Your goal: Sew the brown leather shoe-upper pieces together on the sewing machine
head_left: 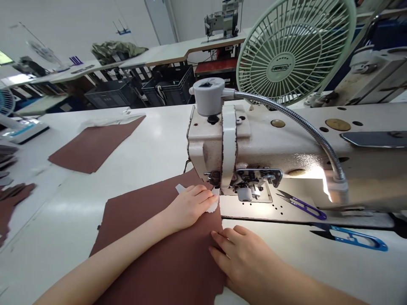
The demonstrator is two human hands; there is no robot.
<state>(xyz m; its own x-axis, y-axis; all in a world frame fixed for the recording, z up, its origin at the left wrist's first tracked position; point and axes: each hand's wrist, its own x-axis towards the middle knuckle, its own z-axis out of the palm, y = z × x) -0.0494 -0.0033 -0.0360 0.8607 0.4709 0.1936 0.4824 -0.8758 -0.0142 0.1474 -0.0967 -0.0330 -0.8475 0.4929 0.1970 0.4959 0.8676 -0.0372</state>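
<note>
Right hand (244, 254) lies flat, fingers spread, pressing the near edge of the brown leather sheet (159, 250) on the bench (152, 144), likely to stop it sliding. Left hand (190, 205) rests loosely curled on the sheet just in front of the sewing machine (254, 144), fingertips pinning a small white label (213, 204) beside the presser foot (245, 192), apparently to keep it aligned. 2 thread snips lie right of the machine head: purple snips (302, 205) on its bed, blue snips (352, 238) nearer. Second brown sheet (93, 146) sits well left of the machine. Green fan (294, 51) stands behind it.
</note>
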